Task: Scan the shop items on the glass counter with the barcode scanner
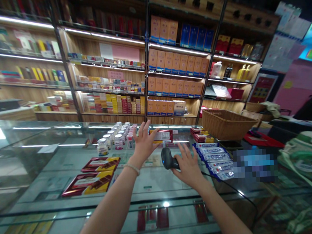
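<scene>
My left hand (pixel 144 142) is stretched out over the glass counter (pixel 71 191) with its fingers spread. Its fingertips and thumb are at the left end of a red and white box (pixel 163 135); I cannot tell whether they touch it. My right hand (pixel 188 166) lies over the handle of a black barcode scanner (pixel 167 158). The scanner's head pokes out to the left of the palm and points toward the box. Its cable (pixel 244 196) runs off to the right across the glass.
Several small white jars (pixel 115 136) stand left of my left hand. Two chocolate bars (pixel 93 176) lie at the near left. Blue and white packs (pixel 213 159) lie right of the scanner, and a wicker basket (pixel 224 124) stands behind them. Stocked shelves (pixel 174 67) fill the back wall.
</scene>
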`<state>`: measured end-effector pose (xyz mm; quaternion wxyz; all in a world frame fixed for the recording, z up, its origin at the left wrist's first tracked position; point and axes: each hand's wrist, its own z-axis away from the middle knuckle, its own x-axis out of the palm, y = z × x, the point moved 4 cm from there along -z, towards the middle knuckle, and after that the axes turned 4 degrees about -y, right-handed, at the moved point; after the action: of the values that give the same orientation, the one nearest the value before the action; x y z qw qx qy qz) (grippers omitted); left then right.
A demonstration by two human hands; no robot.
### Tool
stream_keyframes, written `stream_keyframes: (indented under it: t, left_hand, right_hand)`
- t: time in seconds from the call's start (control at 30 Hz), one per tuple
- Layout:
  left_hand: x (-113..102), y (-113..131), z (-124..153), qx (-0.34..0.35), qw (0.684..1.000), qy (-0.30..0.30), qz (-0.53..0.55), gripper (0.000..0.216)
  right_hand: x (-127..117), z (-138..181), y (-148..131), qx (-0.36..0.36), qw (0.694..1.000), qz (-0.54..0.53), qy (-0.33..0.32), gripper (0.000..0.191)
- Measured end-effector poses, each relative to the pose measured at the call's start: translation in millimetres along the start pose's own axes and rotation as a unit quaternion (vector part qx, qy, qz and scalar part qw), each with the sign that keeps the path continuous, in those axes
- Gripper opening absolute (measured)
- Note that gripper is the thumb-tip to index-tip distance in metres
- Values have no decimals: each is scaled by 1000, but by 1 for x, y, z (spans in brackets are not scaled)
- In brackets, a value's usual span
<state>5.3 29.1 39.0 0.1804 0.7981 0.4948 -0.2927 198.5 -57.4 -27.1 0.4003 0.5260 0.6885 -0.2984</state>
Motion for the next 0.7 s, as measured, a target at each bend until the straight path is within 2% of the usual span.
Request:
stream_keyframes:
  t: [0.17,0.33,0.5,0.7]
  left_hand:
    - [2,-2,0,-5,1000,-4,-5,71]
    - [4,-5,1,-8,1000,-1,-5,73]
    - [5,-6,3,-10,1000,3,-4,75]
    - [6,-7,3,-12,1000,-4,-8,75]
  right_hand:
    - [-14,3,-1,-15,998,-29,56,26]
    - [-28,10,2,22,993,-78,83,37]
    - [-26,11,2,29,992,-101,64,38]
    - [-21,8,1,62,995,-81,-12,29]
